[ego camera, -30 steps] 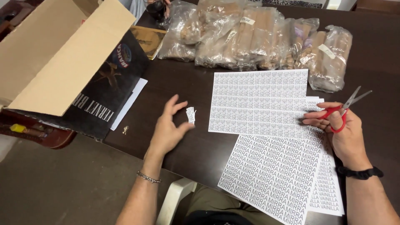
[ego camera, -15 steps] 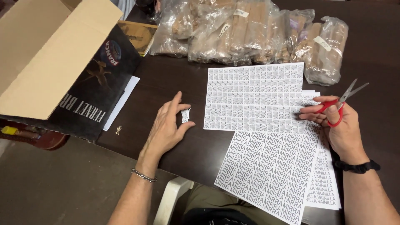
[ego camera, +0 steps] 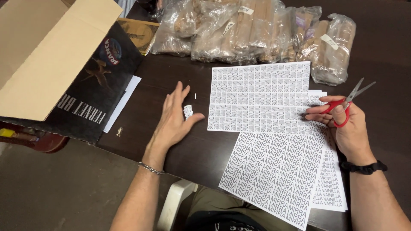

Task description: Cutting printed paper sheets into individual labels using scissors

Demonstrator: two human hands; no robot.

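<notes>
Scissors gripped in right hand, left hand spread flat beside cut labels

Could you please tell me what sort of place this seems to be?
Probably a small packing or labelling workspace: printed label sheets on a dark table, clear bags of brown goods, an open cardboard box, red-handled scissors in the right hand.

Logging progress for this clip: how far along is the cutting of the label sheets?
Done: only a small pile of cut labels lies by the left hand. In hand: the right hand holds red-handled scissors, blades apart, at the edge of the top sheet. Left: that sheet looks nearly whole, and the two sheets under it appear uncut.
</notes>
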